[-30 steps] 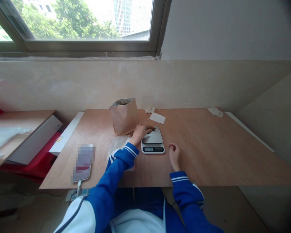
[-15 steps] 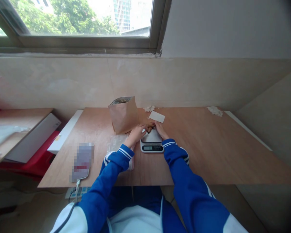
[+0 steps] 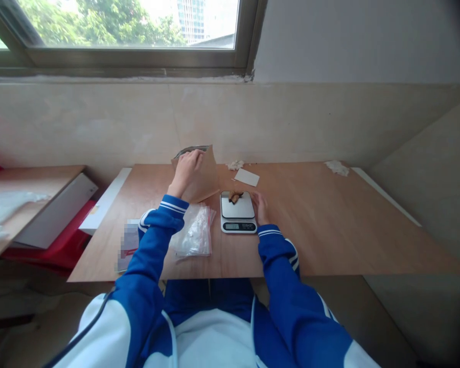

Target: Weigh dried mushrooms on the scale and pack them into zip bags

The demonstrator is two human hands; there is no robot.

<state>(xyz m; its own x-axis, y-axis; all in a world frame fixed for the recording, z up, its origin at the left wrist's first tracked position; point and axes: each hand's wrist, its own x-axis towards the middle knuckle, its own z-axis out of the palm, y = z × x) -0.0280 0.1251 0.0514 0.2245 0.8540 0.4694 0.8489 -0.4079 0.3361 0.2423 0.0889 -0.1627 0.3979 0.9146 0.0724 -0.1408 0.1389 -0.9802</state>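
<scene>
My left hand [image 3: 187,171] is at the mouth of an upright brown paper bag [image 3: 205,181], its fingers bent over the rim. Their tips are hidden, so I cannot tell whether they hold anything. A small kitchen scale [image 3: 239,212] with a metal plate and a dark display strip stands to the right of the bag. Several brown, dried-looking pieces [image 3: 235,197] lie in a small heap near the back of its plate. Beside the scale's right edge rests my right hand [image 3: 260,204], fingers loosely extended and holding nothing visible.
A stack of clear plastic zip bags [image 3: 195,232] lies left of the scale. Behind it are a white card [image 3: 247,177] and a crumpled tissue [image 3: 235,165]; another tissue [image 3: 337,167] lies far right. A blurred-out phone-like object [image 3: 127,250] is at the left front.
My left hand has left the brown pieces on the scale and moved left and up to the bag's mouth. The right hand has drawn back to the scale's right side.
</scene>
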